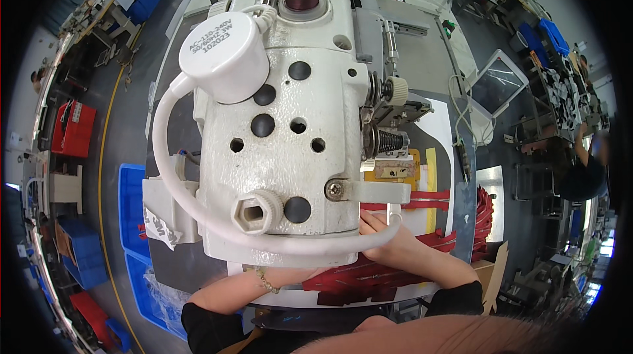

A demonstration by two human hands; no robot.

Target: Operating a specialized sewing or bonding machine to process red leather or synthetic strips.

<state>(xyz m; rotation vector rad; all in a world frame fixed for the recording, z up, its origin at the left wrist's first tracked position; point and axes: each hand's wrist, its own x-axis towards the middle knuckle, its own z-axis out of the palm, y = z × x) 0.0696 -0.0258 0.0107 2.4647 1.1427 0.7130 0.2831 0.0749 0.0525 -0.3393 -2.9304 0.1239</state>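
Machine: we are looking down over a cream-white industrial sewing machine head (pixel 290 123), which is filling the middle of the frame and hiding most of the work under it.
Lamp: a round white plastic lamp housing (pixel 224 57) is sitting at the upper left of the machine, its white flexible hose (pixel 173 176) curving down and across the lower centre.
Work: dark red flat strips of material (pixel 369 275) are lying on the white bench (pixel 290 299) in the lower centre, partly tucked under the machine.
Right hand: our right hand (pixel 389 238) is resting on the red strips just right of centre; its grip is lying flat, fingers pressing down rather than closing round anything.
Left hand: our left hand (pixel 290 276), with a bead bracelet at the wrist, is reaching under the machine at lower centre; we cannot tell how its grip is standing.
Progress: we judge the stitching to be under way, with more red strips piling at the right edge (pixel 486 219).
Surroundings: blue plastic bins (pixel 135 222) are standing at the lower left.
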